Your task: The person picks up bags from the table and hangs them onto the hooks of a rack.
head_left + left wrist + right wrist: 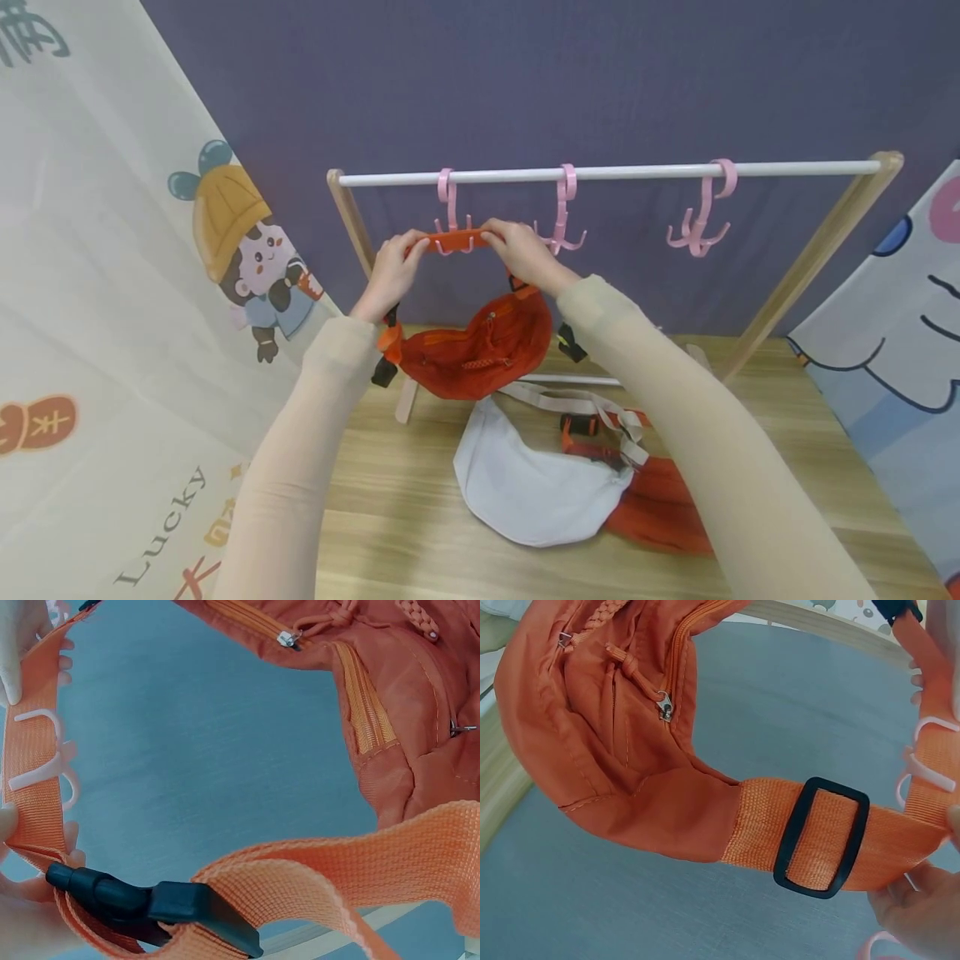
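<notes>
An orange-red waist bag (480, 346) hangs in the air below both hands by its wide orange strap (457, 240). My left hand (393, 265) pinches the strap at its left, close to a black buckle (112, 896). At the other end of the stretch, my right hand (523, 252) pinches it with thumb and fingers, not far from a black slide adjuster (821, 838). Between the hands the strap lies against the leftmost pink hook (451, 204), with the front prongs (37, 776) showing before it. How it sits on the back prongs is hidden.
Two more pink hooks, a middle one (562, 208) and a right one (702, 217), hang on the white rail (637, 173) of a wooden-legged rack. On the wood-grain surface (390, 500) lie a white bag (540, 496) and another red bag (663, 504). Printed curtains (112, 292) flank the rack.
</notes>
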`<state>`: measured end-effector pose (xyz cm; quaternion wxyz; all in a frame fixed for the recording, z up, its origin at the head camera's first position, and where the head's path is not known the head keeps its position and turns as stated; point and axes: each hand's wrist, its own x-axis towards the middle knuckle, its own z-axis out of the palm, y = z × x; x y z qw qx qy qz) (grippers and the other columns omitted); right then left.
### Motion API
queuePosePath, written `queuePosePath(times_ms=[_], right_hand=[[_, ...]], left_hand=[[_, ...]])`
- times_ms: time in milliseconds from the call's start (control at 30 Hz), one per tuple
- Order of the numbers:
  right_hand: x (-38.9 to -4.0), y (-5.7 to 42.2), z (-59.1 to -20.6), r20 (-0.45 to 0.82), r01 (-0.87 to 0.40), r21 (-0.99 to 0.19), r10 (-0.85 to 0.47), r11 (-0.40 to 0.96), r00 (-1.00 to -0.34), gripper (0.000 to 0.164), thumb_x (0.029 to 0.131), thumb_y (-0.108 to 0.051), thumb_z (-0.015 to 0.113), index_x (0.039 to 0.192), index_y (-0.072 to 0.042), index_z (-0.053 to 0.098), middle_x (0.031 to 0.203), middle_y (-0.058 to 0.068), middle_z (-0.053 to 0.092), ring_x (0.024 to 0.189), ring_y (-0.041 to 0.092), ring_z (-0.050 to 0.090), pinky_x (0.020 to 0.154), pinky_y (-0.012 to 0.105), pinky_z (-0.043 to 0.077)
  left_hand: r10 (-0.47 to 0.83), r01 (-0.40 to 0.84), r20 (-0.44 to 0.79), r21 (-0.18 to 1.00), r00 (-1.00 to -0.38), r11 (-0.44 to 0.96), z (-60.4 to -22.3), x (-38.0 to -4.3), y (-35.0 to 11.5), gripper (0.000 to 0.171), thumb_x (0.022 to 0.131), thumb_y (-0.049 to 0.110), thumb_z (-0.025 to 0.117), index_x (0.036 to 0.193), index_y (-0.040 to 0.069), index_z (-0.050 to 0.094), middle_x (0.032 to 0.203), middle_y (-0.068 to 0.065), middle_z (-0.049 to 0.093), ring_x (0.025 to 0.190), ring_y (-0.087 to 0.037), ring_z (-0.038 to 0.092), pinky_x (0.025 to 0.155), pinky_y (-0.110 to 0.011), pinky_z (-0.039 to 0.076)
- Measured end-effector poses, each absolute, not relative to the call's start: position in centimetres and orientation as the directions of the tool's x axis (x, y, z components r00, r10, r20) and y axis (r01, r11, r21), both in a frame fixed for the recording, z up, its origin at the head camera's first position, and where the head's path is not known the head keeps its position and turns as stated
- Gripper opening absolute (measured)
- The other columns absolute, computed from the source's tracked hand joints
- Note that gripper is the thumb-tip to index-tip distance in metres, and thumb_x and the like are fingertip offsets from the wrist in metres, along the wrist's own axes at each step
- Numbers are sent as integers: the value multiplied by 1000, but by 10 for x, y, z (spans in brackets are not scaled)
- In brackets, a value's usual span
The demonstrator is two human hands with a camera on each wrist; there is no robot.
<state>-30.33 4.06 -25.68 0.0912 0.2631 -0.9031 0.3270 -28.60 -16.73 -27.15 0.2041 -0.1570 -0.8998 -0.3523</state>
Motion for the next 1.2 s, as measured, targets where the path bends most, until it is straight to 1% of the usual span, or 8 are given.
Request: queuePosePath(times_ms=[233, 367, 567, 833, 933, 1067, 1100, 1200], right_hand=[[-303, 38, -260, 334, -526, -546, -406, 652, -851, 27, 94, -21, 42, 108, -6, 58, 94, 12, 59, 78, 23, 47, 75, 35, 37], [-303, 35, -262, 336, -529, -547, -409, 649, -848, 27, 94, -21, 41, 109, -6, 58, 97, 11, 59, 81, 23, 49, 78, 36, 38], [-303, 29, -265, 345, -534, -533, -407, 657, -846, 27, 94, -19, 43, 112, -7, 58, 105, 11, 60, 95, 24, 53, 86, 37, 38], [-298, 22, -271, 348, -530, -521, -401, 669, -847, 30, 94, -17, 43, 120, -9, 55, 111, 12, 58, 100, 26, 53, 88, 38, 38], [-296, 21, -274, 347, -524, -536, -393, 661, -851, 31, 94, -16, 43, 123, -9, 53, 115, 12, 57, 100, 26, 53, 88, 37, 38], [-295, 20, -278, 348, -517, -552, -384, 654, -856, 33, 94, -17, 43, 125, -10, 51, 117, 11, 56, 95, 24, 53, 85, 36, 39], [-295, 20, -278, 347, -516, -554, -382, 654, -857, 33, 94, -16, 43, 125, -10, 50, 117, 11, 56, 96, 23, 53, 86, 36, 39], [-293, 20, -280, 331, -501, -553, -377, 665, -865, 34, 94, -16, 43, 127, -9, 48, 116, 12, 56, 96, 24, 53, 85, 37, 40]], left_hand=[[126, 416, 477, 571, -870, 708, -273, -285, -169, 26, 92, 21, 46, 103, 2, 61, 90, -15, 58, 85, -29, 46, 78, -38, 32], [119, 412, 478, 574, -870, 708, -273, -284, -170, 28, 93, 22, 45, 104, 2, 61, 91, -16, 58, 86, -29, 45, 78, -39, 31], [96, 399, 482, 578, -871, 712, -274, -283, -174, 27, 93, 21, 45, 105, 2, 61, 94, -17, 59, 87, -31, 46, 79, -40, 32], [61, 395, 505, 588, -861, 705, -281, -282, -179, 26, 92, 18, 46, 104, 0, 61, 94, -19, 59, 86, -32, 47, 79, -41, 30], [53, 393, 509, 589, -859, 706, -284, -281, -179, 26, 92, 18, 47, 104, 0, 61, 93, -19, 59, 85, -32, 47, 79, -42, 31], [48, 386, 497, 605, -866, 697, -288, -280, -178, 27, 92, 19, 47, 105, 0, 60, 90, -19, 56, 84, -31, 48, 77, -42, 32], [48, 385, 495, 607, -868, 695, -288, -280, -178, 27, 92, 19, 47, 106, 0, 60, 90, -18, 56, 84, -30, 48, 77, -42, 33], [46, 389, 497, 614, -867, 687, -291, -279, -177, 27, 92, 18, 47, 108, 0, 59, 89, -19, 55, 84, -31, 48, 75, -42, 34]])
